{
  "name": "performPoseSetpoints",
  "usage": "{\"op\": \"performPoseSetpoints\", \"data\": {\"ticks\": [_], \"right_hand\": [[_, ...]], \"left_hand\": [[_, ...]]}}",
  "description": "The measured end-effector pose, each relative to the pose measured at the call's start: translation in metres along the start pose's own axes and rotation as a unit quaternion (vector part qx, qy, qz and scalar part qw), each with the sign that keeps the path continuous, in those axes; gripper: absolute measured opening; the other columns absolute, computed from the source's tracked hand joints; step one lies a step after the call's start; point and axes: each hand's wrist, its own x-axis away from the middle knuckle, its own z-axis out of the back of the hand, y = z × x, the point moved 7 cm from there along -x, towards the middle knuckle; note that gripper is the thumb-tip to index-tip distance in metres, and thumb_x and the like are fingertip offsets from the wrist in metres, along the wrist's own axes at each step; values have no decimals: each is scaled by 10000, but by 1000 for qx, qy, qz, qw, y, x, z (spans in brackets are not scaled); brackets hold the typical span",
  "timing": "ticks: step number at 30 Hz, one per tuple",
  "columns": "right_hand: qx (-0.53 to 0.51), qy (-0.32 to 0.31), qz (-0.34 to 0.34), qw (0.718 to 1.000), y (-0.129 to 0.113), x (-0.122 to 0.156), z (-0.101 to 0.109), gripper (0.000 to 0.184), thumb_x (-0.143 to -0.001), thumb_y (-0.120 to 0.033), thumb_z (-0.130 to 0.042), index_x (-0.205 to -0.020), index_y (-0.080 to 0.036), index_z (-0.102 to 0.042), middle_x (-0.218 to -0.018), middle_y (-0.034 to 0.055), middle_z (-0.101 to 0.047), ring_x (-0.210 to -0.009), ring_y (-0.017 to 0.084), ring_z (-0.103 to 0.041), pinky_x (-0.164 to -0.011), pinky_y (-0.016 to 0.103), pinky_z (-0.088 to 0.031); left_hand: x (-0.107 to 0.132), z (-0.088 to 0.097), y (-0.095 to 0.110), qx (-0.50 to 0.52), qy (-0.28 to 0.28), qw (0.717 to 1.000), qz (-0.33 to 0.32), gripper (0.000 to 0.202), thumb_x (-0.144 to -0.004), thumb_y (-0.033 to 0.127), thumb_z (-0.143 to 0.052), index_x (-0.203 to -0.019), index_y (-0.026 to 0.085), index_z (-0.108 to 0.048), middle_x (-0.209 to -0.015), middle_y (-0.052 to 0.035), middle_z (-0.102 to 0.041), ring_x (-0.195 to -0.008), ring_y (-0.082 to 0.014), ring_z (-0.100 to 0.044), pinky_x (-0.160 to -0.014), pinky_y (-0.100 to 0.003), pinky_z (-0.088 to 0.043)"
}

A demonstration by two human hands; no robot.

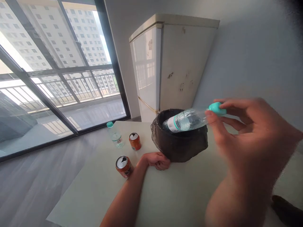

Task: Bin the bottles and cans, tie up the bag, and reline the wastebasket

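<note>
A clear plastic bottle (189, 120) with a teal cap is tilted over a trash bin (182, 146) lined with a dark bag, its base inside the rim. My right hand (246, 121) pinches the bottle at its cap. Resting on the table beside the bin is my left hand (159, 160), fingers curled in against the lower part of the bag; what they hold, if anything, is hidden. Left of the bin stand an orange can (134, 141), a second opened can (124, 167) by my left forearm, and another capped bottle (115, 135).
The pale table (94, 186) carries the bin, cans and standing bottle. Behind it rises a worn white refrigerator (182, 66). Sliding glass doors (61, 69) open the view to a balcony at left. A dark object (287, 209) shows at the lower right.
</note>
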Motion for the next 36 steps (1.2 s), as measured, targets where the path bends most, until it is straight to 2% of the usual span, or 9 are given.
{"op": "performPoseSetpoints", "data": {"ticks": [3, 8, 12, 18, 22, 25, 27, 31, 36], "right_hand": [[19, -43, -15, 999, 4, -4, -25, 120, -912, -204, -711, -1015, -258, -680, -992, 16, -743, -810, 203, -731, -735, 350, -599], [17, -162, -16, 987, 12, 3, -79, 143, -847, -124, -688, -917, -230, -623, -901, 10, -706, -761, 184, -681, -715, 309, -517], [30, -220, -43, 974, 19, 11, -103, 165, -812, -97, -670, -847, -226, -573, -867, 3, -686, -725, 168, -641, -687, 291, -448], [27, -260, -39, 965, 24, 14, -117, 149, -817, -89, -641, -841, -227, -592, -836, 3, -678, -720, 168, -618, -711, 292, -431], [20, -270, -51, 961, 33, 15, -127, 135, -831, -91, -657, -868, -220, -643, -886, 20, -707, -748, 171, -645, -739, 290, -458], [31, -300, -43, 952, 39, 19, -136, 93, -883, -129, -645, -874, -208, -693, -953, 47, -746, -811, 184, -678, -772, 299, -474], [46, -324, -33, 945, 41, 23, -141, 132, -925, -157, -614, -866, -203, -723, -990, 69, -765, -865, 205, -697, -780, 313, -475], [70, -334, -31, 939, 43, 27, -141, 242, -965, -165, -556, -799, -199, -730, -913, 87, -754, -827, 218, -697, -737, 324, -459], [84, -325, -35, 941, 38, 26, -137, 259, -984, -185, -548, -786, -210, -713, -881, 67, -735, -787, 217, -673, -700, 329, -432]], "left_hand": [[0, -1, 1, -1, 2, 1000, 3, 608, -820, 556, -764, -575, 225, -317, -574, 76, -220, -474, -68, -160, -431, -221, -95], [2, -2, 2, -4, 5, 1000, 7, 624, -790, 582, -780, -577, 227, -312, -581, 79, -215, -485, -65, -146, -428, -217, -91], [2, -3, 3, -8, 8, 1000, 4, 617, -771, 564, -785, -589, 234, -297, -588, 79, -211, -498, -69, -143, -433, -209, -107], [2, -3, 5, -11, 7, 1000, -8, 613, -784, 559, -776, -580, 229, -300, -570, 79, -209, -490, -73, -146, -443, -212, -113], [1, -3, 5, -15, 6, 1000, -7, 608, -811, 554, -757, -576, 229, -299, -574, 77, -207, -485, -72, -145, -439, -213, -113], [1, -3, 5, -15, 8, 1000, -5, 579, -817, 533, -752, -583, 228, -319, -581, 77, -211, -484, -72, -140, -431, -211, -114], [1, -2, 5, -15, 8, 1000, -7, 569, -812, 524, -756, -586, 228, -326, -585, 77, -211, -488, -74, -143, -431, -209, -116], [2, -2, 6, -15, 11, 1000, -12, 575, -814, 517, -754, -581, 229, -315, -582, 76, -211, -502, -79, -154, -443, -208, -132], [2, -4, 7, -18, 17, 1000, -15, 582, -800, 523, -762, -581, 230, -309, -587, 75, -217, -496, -75, -164, -437, -205, -142]]}}
